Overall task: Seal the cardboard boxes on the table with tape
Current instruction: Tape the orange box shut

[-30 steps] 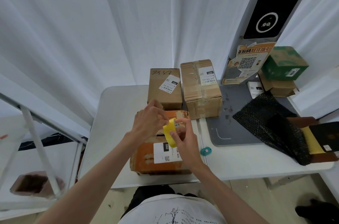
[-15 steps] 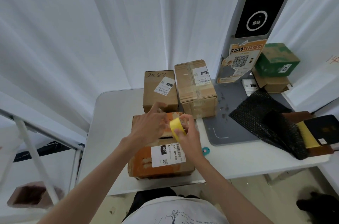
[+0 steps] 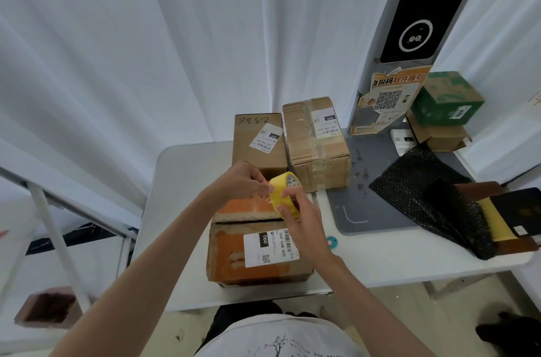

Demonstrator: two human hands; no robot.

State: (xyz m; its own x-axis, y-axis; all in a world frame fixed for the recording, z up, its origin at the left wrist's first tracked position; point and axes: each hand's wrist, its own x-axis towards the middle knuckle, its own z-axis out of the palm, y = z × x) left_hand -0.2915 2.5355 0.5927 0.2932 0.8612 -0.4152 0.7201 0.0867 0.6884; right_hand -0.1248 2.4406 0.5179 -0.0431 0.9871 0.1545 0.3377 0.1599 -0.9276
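Table edges: the white table (image 3: pixel 187 210) is seen with its near edge running under the orange box (image 3: pixel 257 251), whose near face overhangs or sits right at that edge.
Box position: the orange box is placed at the near middle of the table; a gap is visible between its top flaps, and a white label (image 3: pixel 270 245) is stuck on the nearer flap.
Back row: a brown box (image 3: pixel 259 143) and a taped box (image 3: pixel 317 146) are set side by side just behind the orange box, close to the white curtain (image 3: pixel 146 49).
Open room: bare tabletop is seen to the left of the boxes; to the right, a grey mat (image 3: pixel 366 204), a black mesh bag (image 3: pixel 433 204) and a small teal disc (image 3: pixel 331 241) are noted.
Tape: a yellow tape roll (image 3: pixel 285 194) is held upright above the far flap of the orange box.
Right hand: the right hand (image 3: pixel 304 222) is curled round the roll, fingers over its outer face.
Left hand: the left hand (image 3: pixel 243 184) is raised beside the roll, fingertips pinched at its edge; whether a tape end is caught cannot be told.
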